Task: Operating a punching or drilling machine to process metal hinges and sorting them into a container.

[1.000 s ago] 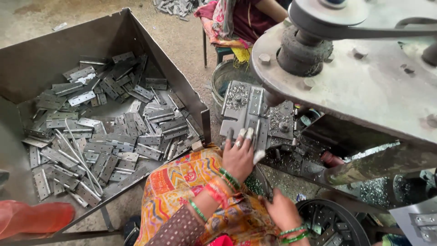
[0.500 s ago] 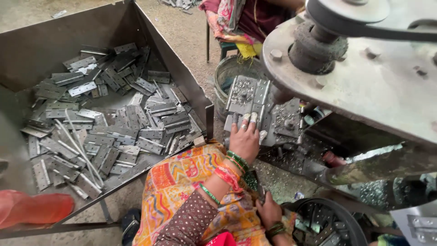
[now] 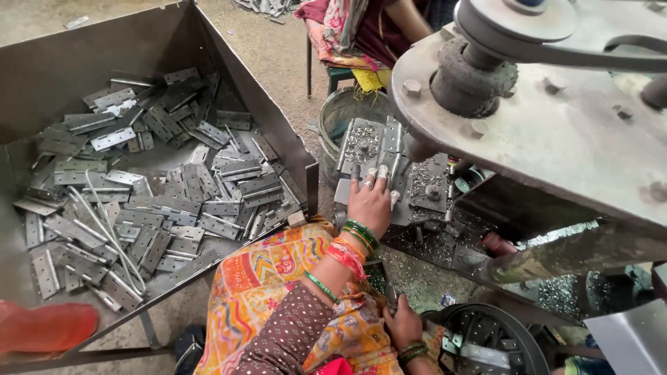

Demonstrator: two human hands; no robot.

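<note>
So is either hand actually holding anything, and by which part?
The left hand presses its fingers on a metal piece on the machine bed, with no clear grasp. The right hand rests low by the round tub; whether it holds anything cannot be told.
</note>
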